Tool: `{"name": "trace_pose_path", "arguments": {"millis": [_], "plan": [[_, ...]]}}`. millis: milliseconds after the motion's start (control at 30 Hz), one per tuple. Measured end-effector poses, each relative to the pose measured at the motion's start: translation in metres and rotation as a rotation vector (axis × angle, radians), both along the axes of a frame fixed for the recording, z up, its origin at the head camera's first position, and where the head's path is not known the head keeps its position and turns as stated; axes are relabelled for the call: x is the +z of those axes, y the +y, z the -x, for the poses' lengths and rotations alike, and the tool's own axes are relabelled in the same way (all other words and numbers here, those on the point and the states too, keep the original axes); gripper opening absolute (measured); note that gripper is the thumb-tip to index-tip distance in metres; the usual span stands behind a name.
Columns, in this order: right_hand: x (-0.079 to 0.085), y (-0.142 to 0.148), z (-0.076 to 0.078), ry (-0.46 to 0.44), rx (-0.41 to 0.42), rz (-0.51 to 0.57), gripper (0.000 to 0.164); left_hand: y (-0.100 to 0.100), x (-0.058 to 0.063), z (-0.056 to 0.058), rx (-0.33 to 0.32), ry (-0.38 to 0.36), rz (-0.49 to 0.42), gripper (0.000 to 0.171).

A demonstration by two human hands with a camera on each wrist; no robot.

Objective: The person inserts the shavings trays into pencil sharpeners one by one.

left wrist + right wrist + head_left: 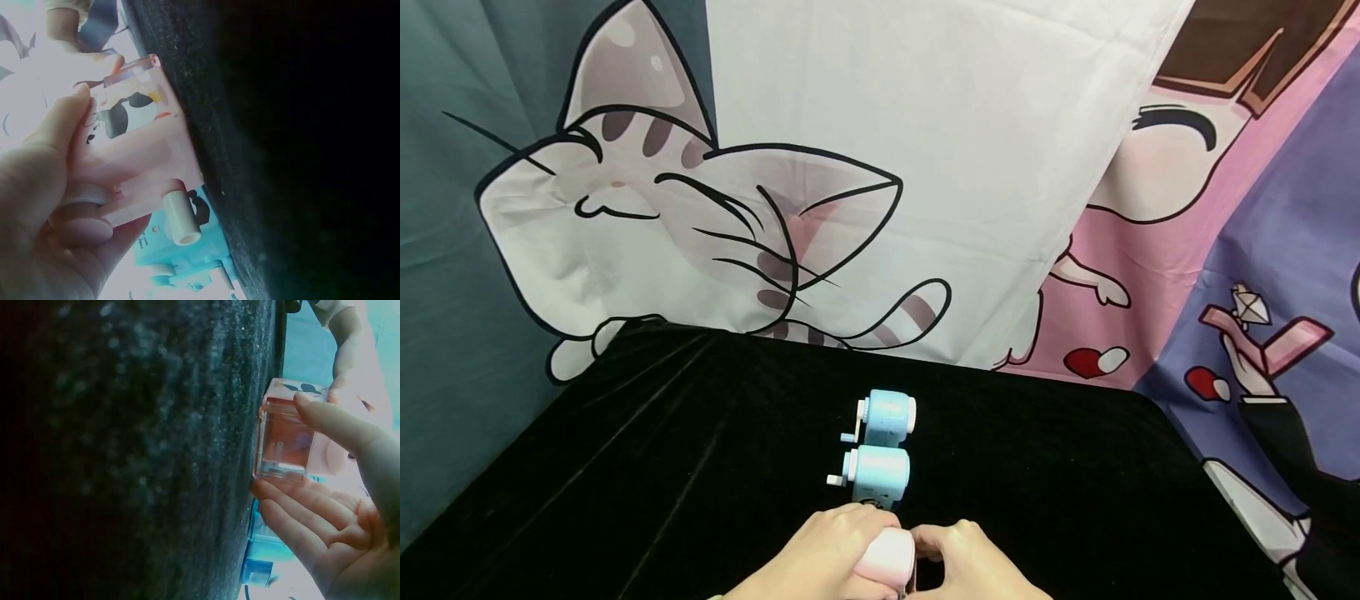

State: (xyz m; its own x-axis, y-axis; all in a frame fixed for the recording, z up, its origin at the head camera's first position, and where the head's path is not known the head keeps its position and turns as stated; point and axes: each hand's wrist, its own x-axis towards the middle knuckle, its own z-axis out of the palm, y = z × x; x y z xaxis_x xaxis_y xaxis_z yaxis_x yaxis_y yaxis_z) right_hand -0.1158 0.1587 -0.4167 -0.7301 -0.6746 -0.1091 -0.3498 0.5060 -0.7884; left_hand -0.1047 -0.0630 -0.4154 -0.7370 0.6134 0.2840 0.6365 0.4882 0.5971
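My left hand (820,554) grips a pink hand-crank pencil sharpener (889,557) at the front of the table. A penguin-like picture decorates its side in the left wrist view, and its crank handle (181,217) sticks out near my fingers. My right hand (973,568) pinches the other side of the sharpener, thumb and fingers spanning its clear shavings drawer (286,442). Most of the sharpener's body is hidden by my hands in the head view. Just beyond stands a light blue pencil sharpener (880,471) with its crank toward the left.
A second light blue pencil sharpener (889,417) stands behind the first, in line with it. Black velvety cloth (737,467) covers the table. A hanging cloth (962,167) with cartoon figures rises at the back edge.
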Motion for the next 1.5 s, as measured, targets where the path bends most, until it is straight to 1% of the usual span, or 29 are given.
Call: {"name": "trace_pose_path", "arguments": {"millis": [267,500,700,867,1000,1233,1400,1500], "plan": [[0.001,-0.002,0.000,-0.034,-0.024,-0.010,0.041,0.000,-0.001,0.000,0.001,0.066,-0.021,0.035],[0.000,-0.004,-0.001,-0.009,-0.024,-0.009,0.042,0.001,-0.001,0.000,0.004,0.081,-0.023,0.035],[0.000,-0.007,-0.001,-0.011,-0.043,-0.022,0.041,0.001,-0.002,0.000,0.006,0.075,-0.023,0.035],[0.001,-0.008,-0.001,0.002,-0.031,-0.012,0.039,0.001,-0.001,0.000,0.008,0.066,-0.012,0.034],[0.000,-0.009,-0.001,0.025,-0.018,-0.001,0.040,0.001,-0.001,0.000,0.008,0.082,-0.013,0.034],[-0.002,-0.010,-0.001,0.027,-0.005,0.028,0.041,0.001,-0.002,0.000,0.009,0.057,-0.020,0.034],[-0.003,-0.011,-0.002,0.041,0.004,0.052,0.042,0.001,-0.003,0.000,0.011,0.079,-0.018,0.035],[-0.005,-0.011,-0.002,0.069,0.013,0.066,0.044,0.002,-0.003,-0.001,0.015,0.089,-0.022,0.035]]}}
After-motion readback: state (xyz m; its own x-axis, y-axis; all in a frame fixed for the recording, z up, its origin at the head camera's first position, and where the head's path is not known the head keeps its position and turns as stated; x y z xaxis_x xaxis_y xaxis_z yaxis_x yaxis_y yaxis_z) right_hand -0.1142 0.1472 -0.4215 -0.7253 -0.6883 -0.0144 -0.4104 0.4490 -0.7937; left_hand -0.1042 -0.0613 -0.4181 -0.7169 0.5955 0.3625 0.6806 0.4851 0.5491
